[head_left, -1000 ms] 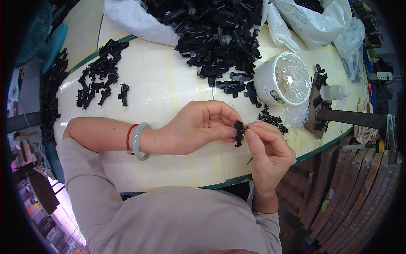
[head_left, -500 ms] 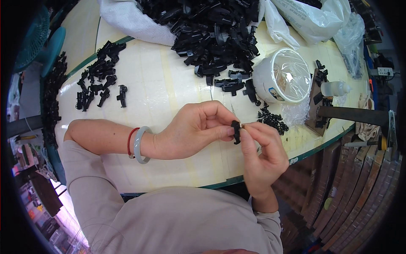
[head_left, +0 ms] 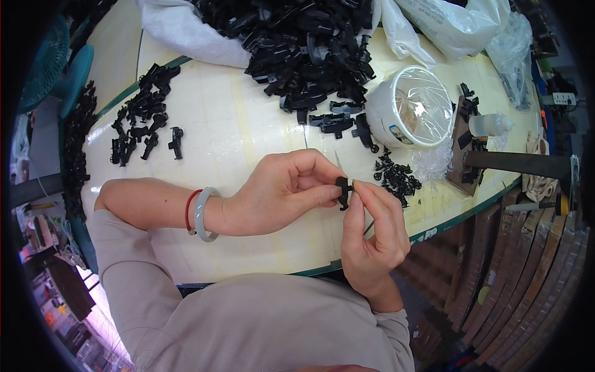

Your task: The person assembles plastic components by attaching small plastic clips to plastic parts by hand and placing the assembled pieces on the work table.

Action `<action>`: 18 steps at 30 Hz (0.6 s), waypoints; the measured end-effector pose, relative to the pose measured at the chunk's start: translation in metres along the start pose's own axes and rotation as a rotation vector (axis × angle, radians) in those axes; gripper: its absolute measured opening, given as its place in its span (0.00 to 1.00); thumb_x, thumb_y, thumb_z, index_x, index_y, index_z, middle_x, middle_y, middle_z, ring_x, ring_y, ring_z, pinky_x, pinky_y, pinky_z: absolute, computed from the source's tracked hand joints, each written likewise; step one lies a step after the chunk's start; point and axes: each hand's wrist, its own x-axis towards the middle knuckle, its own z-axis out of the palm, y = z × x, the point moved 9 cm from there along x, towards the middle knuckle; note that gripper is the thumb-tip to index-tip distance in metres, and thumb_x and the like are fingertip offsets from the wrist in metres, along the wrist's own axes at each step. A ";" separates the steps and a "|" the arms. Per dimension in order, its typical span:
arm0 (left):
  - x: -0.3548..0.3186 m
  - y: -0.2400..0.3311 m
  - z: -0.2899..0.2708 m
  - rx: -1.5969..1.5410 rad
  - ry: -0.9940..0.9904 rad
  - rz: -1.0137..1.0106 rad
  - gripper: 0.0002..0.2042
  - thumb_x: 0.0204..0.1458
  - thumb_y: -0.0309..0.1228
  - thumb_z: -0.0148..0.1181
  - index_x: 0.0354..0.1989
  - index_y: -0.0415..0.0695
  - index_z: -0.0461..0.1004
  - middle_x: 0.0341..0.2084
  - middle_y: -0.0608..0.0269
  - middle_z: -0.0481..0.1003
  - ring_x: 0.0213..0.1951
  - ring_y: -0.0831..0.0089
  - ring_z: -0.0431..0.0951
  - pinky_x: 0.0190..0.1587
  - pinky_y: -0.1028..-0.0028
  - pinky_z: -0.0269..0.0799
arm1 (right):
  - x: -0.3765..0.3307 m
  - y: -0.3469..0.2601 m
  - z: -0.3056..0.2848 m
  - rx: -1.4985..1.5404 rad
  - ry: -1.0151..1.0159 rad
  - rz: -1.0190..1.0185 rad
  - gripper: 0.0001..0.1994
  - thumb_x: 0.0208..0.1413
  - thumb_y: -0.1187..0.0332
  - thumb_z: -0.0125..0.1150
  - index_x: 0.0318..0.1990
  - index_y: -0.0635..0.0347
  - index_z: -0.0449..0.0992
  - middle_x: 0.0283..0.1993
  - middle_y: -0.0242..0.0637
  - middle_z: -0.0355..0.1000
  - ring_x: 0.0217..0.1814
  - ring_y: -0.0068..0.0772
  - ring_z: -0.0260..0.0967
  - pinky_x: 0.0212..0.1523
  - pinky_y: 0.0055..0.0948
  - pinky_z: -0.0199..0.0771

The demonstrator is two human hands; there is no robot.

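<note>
Between the thumb and fingertips of my left hand (head_left: 273, 197) is a small black plastic part (head_left: 343, 193), held just above the table near its front edge. My right hand (head_left: 375, 245) has its thumb and forefinger pinched together against the part's right side. Whatever small piece those fingertips may grip is too hidden to make out. A little heap of tiny black pieces (head_left: 395, 176) lies just beyond my right hand. Farther off, a large pile of black plastic parts (head_left: 307, 56) spills from a white sack (head_left: 186, 34).
More black parts (head_left: 145, 102) lie in a loose group at the left. A white tub (head_left: 385, 111) with clear film stands right of the pile. A clear bottle (head_left: 489, 124), a metal bar (head_left: 514, 162) and plastic bags (head_left: 452, 31) are on the right. A green fan (head_left: 46, 68) is far left.
My right hand has shifted slightly left and turned, its thumb and forefinger still at the part. My left hand keeps its hold in nearly the same spot.
</note>
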 end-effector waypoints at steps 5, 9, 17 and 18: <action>0.000 0.000 0.002 -0.012 -0.017 -0.004 0.07 0.54 0.19 0.51 0.41 0.33 0.68 0.38 0.58 0.73 0.42 0.74 0.75 0.47 0.74 0.74 | -0.002 -0.003 0.001 0.005 -0.018 -0.035 0.12 0.42 0.85 0.61 0.37 0.71 0.75 0.35 0.44 0.73 0.32 0.36 0.73 0.32 0.25 0.75; 0.000 -0.002 0.003 -0.029 -0.019 -0.004 0.07 0.53 0.19 0.51 0.41 0.33 0.68 0.38 0.57 0.73 0.42 0.74 0.75 0.47 0.74 0.74 | -0.005 -0.008 0.003 -0.048 -0.008 -0.081 0.12 0.40 0.86 0.61 0.37 0.72 0.75 0.35 0.45 0.73 0.32 0.36 0.73 0.32 0.26 0.75; 0.001 -0.001 -0.002 0.001 0.017 -0.030 0.09 0.53 0.18 0.52 0.43 0.32 0.68 0.37 0.56 0.74 0.41 0.73 0.76 0.45 0.76 0.75 | -0.003 0.002 0.002 0.025 -0.064 0.015 0.13 0.41 0.85 0.61 0.39 0.70 0.76 0.35 0.44 0.73 0.33 0.37 0.73 0.34 0.26 0.74; 0.002 0.002 -0.004 0.004 0.013 -0.031 0.09 0.53 0.18 0.52 0.43 0.32 0.68 0.37 0.56 0.74 0.41 0.73 0.76 0.45 0.76 0.75 | -0.001 0.009 0.005 0.072 -0.149 0.066 0.13 0.42 0.84 0.60 0.39 0.69 0.76 0.36 0.44 0.72 0.34 0.38 0.73 0.34 0.26 0.73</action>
